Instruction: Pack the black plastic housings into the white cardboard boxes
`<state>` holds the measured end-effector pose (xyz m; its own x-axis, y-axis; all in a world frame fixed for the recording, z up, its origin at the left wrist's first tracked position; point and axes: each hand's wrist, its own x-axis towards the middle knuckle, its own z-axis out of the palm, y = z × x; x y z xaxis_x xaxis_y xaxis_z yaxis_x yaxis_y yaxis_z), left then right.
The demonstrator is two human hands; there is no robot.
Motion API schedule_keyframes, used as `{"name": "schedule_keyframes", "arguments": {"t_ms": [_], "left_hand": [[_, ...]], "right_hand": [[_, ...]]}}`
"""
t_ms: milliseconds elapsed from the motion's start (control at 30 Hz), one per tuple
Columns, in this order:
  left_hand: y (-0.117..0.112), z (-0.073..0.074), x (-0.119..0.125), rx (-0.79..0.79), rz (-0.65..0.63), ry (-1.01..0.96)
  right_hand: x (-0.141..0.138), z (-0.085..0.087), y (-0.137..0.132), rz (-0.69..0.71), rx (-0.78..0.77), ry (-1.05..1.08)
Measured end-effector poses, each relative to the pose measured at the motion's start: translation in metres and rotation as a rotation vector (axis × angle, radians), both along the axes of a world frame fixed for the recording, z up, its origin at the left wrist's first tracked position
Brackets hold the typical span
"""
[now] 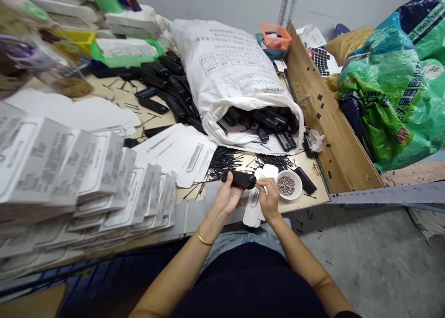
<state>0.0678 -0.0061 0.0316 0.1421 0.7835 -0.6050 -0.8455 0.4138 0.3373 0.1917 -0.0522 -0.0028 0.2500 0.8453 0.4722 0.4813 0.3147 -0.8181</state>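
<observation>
My left hand [227, 198] is wrapped round a black oblong plastic case [238, 179], held level above the table edge. At the case's right end, my right hand [269, 196] is closed in a pinch; what sits between its fingertips is too small to make out. Just right of that hand stands a white bowl [294, 195] of small shiny metal pieces [286, 185]. Flat white printed cartons [253, 206] lie beneath and between my hands. Behind them are heaps of thin black sticks [225, 162]. Another black case [306, 181] rests beside the bowl.
A white woven sack [236, 67] lies open towards me, with black cases inside. Stacked printed boxes [114, 169] crowd the left side. More black cases [174, 91] are piled left of the sack. A wooden board [333, 118] edges the table's right, with green bags [392, 95] beyond.
</observation>
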Motion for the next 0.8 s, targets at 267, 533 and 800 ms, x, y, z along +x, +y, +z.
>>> {"name": "schedule_keyframes", "arguments": {"t_ms": [267, 533, 800], "left_hand": [[-0.003, -0.005, -0.008, 0.054, 0.005, 0.047], [-0.006, 0.001, -0.003, 0.158, 0.026, 0.148], [-0.017, 0.013, -0.033, 0.234, 0.011, 0.335]], "right_hand": [[-0.008, -0.013, -0.012, -0.003, -0.203, 0.181], [0.011, 0.001, -0.006, 0.171, -0.151, -0.019], [0.025, 0.011, -0.007, 0.156, -0.176, -0.095]]}}
